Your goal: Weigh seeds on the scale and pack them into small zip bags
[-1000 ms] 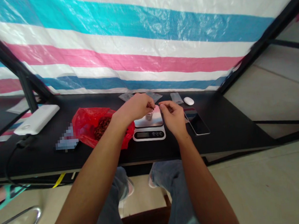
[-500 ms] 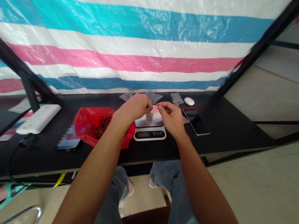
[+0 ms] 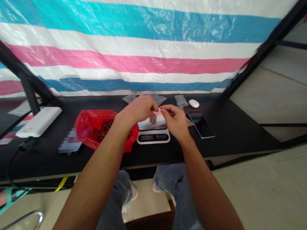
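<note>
My left hand (image 3: 139,109) and my right hand (image 3: 176,122) meet over the platform of a small digital kitchen scale (image 3: 153,136) on the black table (image 3: 232,133). Both pinch the top of a small clear bag (image 3: 153,119), which hangs down to the scale's platform; what is inside it is blurred. Just left of the scale, under my left forearm, lies an open red plastic bag (image 3: 90,125) holding dark reddish-brown pieces (image 3: 103,129).
A dark phone (image 3: 200,124) lies right of the scale, with a white oval object (image 3: 193,103) and flat clear bags (image 3: 181,100) behind it. A white power bank (image 3: 38,122) with a black cable sits at the far left. A striped tarp (image 3: 147,41) hangs behind the table.
Both hands have drawn slightly closer together over the scale and moved a little lower. Nothing else on the table has moved.
</note>
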Demonstrator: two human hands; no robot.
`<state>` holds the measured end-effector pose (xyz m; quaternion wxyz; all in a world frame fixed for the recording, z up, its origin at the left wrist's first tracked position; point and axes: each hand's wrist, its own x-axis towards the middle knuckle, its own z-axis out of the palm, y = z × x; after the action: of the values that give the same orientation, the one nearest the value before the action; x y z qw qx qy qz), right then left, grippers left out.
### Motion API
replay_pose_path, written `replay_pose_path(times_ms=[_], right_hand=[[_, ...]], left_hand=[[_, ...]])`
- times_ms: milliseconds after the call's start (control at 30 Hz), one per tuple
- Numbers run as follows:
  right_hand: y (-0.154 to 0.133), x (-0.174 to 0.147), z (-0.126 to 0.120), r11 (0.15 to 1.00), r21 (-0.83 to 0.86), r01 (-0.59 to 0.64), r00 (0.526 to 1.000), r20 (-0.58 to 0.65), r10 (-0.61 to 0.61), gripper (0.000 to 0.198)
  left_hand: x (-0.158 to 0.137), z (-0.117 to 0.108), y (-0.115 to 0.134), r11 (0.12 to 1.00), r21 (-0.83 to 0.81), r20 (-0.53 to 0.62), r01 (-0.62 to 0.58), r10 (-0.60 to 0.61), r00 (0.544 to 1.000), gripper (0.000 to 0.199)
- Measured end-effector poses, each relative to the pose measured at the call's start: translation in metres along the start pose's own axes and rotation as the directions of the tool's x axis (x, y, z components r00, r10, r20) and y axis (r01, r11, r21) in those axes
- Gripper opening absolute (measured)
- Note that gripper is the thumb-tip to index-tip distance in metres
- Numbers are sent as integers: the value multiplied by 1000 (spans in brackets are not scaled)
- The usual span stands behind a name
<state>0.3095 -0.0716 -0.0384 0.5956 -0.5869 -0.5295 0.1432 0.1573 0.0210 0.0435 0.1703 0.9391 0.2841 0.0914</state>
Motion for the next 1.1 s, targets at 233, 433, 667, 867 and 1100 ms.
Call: replay_pose_path(times_ms=[233,433,667,867,1100], right_hand=[[1,-1,0,1000,6,6,1000,12,-6,23],[4,-1,1,1000,31,2,1000,26,-3,22],[5,-1,3,998,61,19,1000,21,-20,22],[3,-1,2,998,61,-2,1000,25,0,22],[0,-4,1,1000,16,16,1000,10,-16,23]], left_hand=[[1,3,-2,1000,0,5,-22,22,1000,23],[-2,4,0,999,-41,3,2,-2,1000,23],[-5,3,4,998,-65,-9,5,-6,1000,24],[-5,2,5,997,-71,-29,27,-29,999,27],[-3,2,5,993,-114,-65,23,-31,997,24]])
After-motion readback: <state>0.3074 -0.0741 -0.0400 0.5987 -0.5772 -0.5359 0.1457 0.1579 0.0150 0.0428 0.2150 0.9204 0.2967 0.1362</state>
